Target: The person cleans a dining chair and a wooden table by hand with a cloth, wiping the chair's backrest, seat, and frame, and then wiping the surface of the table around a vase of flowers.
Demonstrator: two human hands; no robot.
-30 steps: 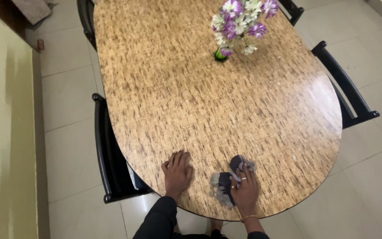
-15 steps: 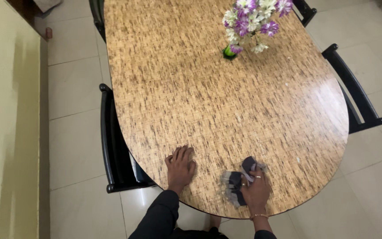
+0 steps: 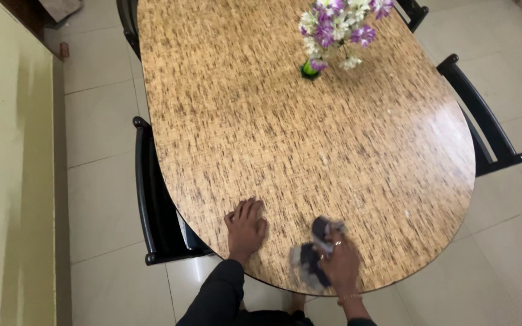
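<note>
You stand at the near end of a long oval table [image 3: 309, 139] with a speckled tan wood-grain top, the largest thing before you. Black chairs are tucked in around the table: one [image 3: 149, 199] at its left edge near your end, one [image 3: 484, 121] at its right edge. Toward the table's far end stands a bunch of purple and white flowers [image 3: 336, 27] in a small green vase.

At the table's near edge, your left hand [image 3: 246, 229] lies flat on the top, fingers spread, gripping nothing, just where it was half a second ago. Your right hand [image 3: 339, 262] presses down on a crumpled grey and dark cloth [image 3: 312, 259], fingers curled over it against the table. Since the earlier frame the right hand and cloth have slid left along the near edge, closer to your left hand, and both are blurred with motion.
</note>
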